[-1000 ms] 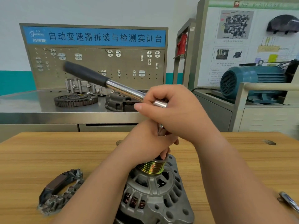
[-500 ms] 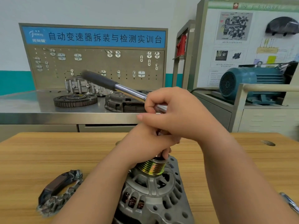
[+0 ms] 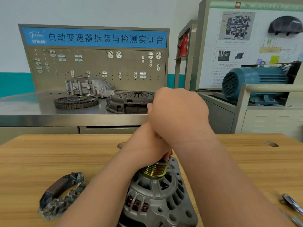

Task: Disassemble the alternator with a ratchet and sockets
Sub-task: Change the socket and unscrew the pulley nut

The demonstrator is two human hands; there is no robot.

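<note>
The grey alternator (image 3: 157,199) stands on the wooden table (image 3: 49,158) with its gold ribbed pulley (image 3: 155,170) facing up. My left hand (image 3: 147,148) curls around the socket on top of the pulley, fingertips at the pulley's upper rim. The socket itself is almost wholly hidden. My right hand (image 3: 177,112) is a closed fist directly above my left hand. It holds the ratchet, whose handle is hidden behind the fist.
A removed dark rectifier part (image 3: 62,195) lies on the table at the left. A shiny tool (image 3: 293,205) lies at the right edge. Behind are a steel bench with a flywheel (image 3: 76,101) and clutch cover (image 3: 129,102), and a blue motor (image 3: 255,82).
The ratchet handle swung from pointing left toward the back and is now out of sight behind my right fist. My left hand stayed on the socket above the pulley.
</note>
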